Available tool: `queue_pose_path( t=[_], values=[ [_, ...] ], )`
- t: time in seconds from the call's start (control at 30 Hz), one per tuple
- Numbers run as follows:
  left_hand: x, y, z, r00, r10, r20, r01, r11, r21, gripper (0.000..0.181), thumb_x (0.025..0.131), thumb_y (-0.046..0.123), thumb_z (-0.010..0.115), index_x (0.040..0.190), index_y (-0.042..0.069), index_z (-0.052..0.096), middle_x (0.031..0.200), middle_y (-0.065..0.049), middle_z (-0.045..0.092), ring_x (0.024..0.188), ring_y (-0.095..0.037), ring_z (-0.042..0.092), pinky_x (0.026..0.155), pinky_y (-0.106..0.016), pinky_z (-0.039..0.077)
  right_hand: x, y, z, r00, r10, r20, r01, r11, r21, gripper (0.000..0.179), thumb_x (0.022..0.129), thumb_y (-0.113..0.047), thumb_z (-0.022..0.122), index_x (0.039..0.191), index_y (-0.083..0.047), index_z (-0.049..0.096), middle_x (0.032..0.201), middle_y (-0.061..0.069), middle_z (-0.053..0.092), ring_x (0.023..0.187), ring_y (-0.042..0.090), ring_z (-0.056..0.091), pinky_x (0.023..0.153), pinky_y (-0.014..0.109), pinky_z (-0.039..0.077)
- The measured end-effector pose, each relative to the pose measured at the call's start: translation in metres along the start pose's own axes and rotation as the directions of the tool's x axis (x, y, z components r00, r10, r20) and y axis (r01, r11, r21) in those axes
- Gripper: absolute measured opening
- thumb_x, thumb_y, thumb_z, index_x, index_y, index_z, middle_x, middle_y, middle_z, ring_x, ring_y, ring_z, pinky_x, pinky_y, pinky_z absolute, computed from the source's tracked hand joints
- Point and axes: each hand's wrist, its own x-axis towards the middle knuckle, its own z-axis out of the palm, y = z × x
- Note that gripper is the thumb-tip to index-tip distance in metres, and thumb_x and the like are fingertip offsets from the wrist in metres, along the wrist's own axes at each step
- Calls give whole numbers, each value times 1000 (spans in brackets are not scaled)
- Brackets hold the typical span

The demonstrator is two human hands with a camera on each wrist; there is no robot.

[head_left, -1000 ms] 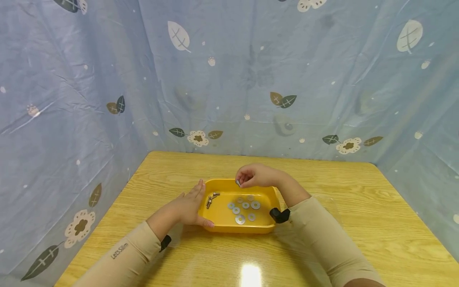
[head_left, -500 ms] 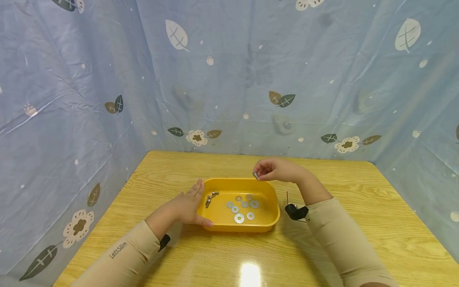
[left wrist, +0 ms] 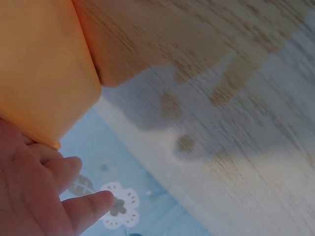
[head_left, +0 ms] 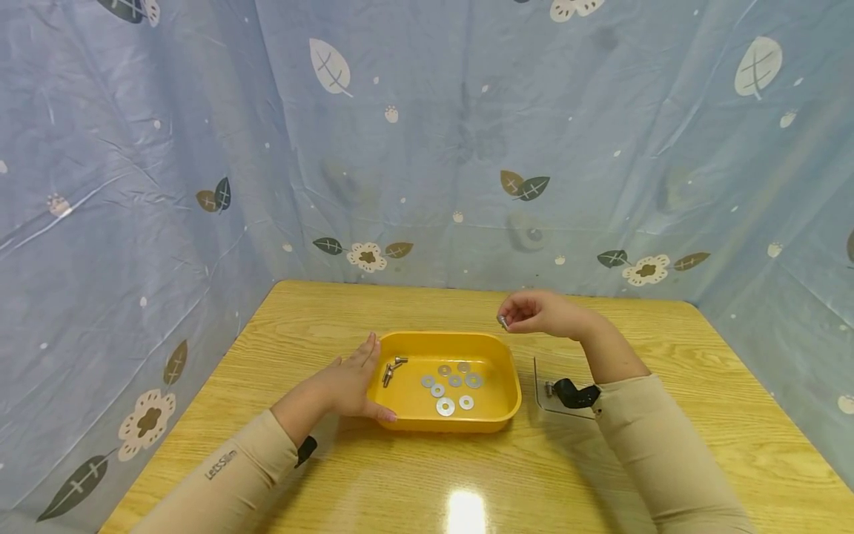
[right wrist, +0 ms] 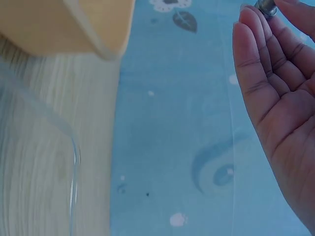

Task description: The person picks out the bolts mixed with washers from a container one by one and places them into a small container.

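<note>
My right hand [head_left: 547, 313] is raised above the table, just right of the yellow tray [head_left: 448, 426]. Between thumb and fingertips it pinches a small metal screw [head_left: 502, 322], which also shows as a shiny cylinder [right wrist: 267, 7] at the top of the right wrist view. My left hand [head_left: 345, 387] rests against the tray's left end, fingers straight along the rim and thumb at the front corner. Several screws [head_left: 388, 375] lie in the tray's left part. Several flat washers [head_left: 445, 406] are spread over its middle and right.
A clear plastic container [head_left: 563, 413] stands right of the yellow tray, partly hidden under the right forearm and black wrist camera [head_left: 575, 394]. A screw [head_left: 549, 389] lies in it. Patterned blue cloth [head_left: 427, 148] hangs behind the wooden table [head_left: 400, 475].
My right hand has moved right with the screw, from over the yellow tray to past its right end. The clear container has come into view. My left hand has stayed put.
</note>
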Motion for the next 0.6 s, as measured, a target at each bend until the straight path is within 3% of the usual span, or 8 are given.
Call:
queue_pose_path(
  t=[0.33, 0.6],
  values=[
    [0, 1, -2, 1000, -2, 2, 2, 1000, -6, 130, 58, 82, 52, 146, 2, 1, 151, -14, -10, 139, -26, 4, 105, -57, 18, -22, 9, -15, 999, 31, -38, -29, 998, 51, 22, 88, -11, 60, 107, 0, 57, 97, 20, 57, 86, 19, 58, 76, 29, 50],
    [-2, 2, -2, 1000, -2, -3, 2, 1000, -8, 130, 57, 82, 52, 146, 1, 2, 151, -15, -9, 139, -27, 7, 105, -56, 19, -38, 21, -22, 995, 60, -85, -55, 996, 67, 23, 87, -11, 62, 105, 2, 57, 93, 18, 58, 85, 24, 57, 76, 28, 50]
  ],
)
